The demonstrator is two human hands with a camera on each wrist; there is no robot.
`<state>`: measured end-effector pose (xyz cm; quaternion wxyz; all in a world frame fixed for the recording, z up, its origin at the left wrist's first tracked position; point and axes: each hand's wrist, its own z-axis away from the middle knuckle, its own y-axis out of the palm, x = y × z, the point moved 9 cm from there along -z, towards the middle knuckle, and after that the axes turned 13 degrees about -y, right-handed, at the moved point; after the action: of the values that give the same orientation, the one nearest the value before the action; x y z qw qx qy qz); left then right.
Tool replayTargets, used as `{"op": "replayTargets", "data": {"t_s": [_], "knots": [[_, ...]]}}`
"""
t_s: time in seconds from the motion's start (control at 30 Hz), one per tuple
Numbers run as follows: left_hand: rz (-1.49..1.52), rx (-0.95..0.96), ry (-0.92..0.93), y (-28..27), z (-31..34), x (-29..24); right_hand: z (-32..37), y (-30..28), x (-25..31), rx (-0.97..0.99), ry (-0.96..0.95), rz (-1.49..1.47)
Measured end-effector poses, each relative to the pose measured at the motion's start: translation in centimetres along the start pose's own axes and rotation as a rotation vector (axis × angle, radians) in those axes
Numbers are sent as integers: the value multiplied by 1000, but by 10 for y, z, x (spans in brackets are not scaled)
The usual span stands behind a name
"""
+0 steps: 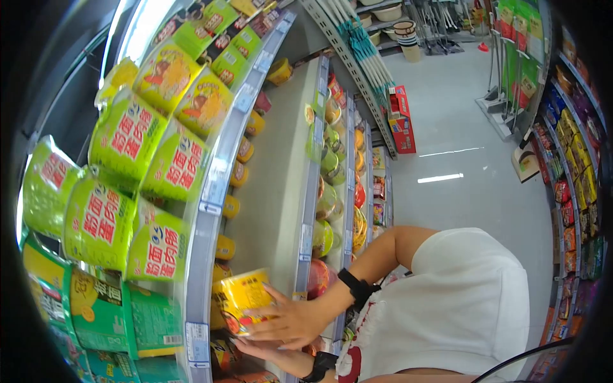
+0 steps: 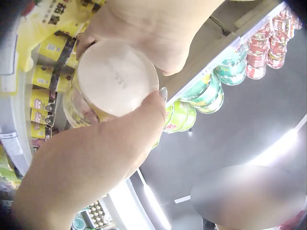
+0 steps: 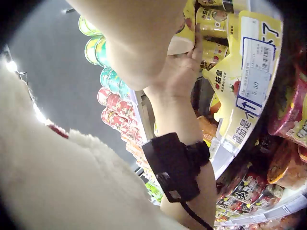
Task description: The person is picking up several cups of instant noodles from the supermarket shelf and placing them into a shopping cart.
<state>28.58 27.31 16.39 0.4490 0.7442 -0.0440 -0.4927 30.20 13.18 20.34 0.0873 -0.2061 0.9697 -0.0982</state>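
A yellow instant noodle cup (image 1: 244, 299) is held between both hands beside the shelf. My right hand (image 1: 290, 322) grips its near side, thumb and fingers spread around the wall. Lower down, my left hand (image 1: 271, 353) holds the cup near its base, partly hidden by the right hand in the head view. From underneath, the left wrist view shows the cup's round white base (image 2: 117, 76) with faint printed marks, skin on both sides of it. A black strap (image 3: 175, 165) circles the left wrist in the right wrist view.
Green noodle cups (image 1: 128, 127) stand stacked on the left shelf. Small yellow cups (image 1: 239, 172) line the shelf behind its edge. A yellow promotional card with a price label (image 3: 255, 72) hangs at the shelf edge. Across the aisle floor (image 1: 440, 169) stands another shelf of packets (image 1: 568, 159).
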Motion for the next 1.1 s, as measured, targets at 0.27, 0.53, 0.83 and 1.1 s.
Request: {"op": "replayTargets", "data": {"t_s": [0.27, 0.53, 0.83, 1.1], "knots": [[-53, -13, -187, 34, 25, 96, 48, -61, 39, -7, -238, 343], [-6, -18, -338, 70, 54, 204, 85, -158, 21, 34, -39, 300], [107, -42, -356, 75, 92, 247, 134, -208, -2, -150, 72, -277], [201, -201, -407, 60, 161, 245, 143, -231, -6, -66, 521, -259]]}}
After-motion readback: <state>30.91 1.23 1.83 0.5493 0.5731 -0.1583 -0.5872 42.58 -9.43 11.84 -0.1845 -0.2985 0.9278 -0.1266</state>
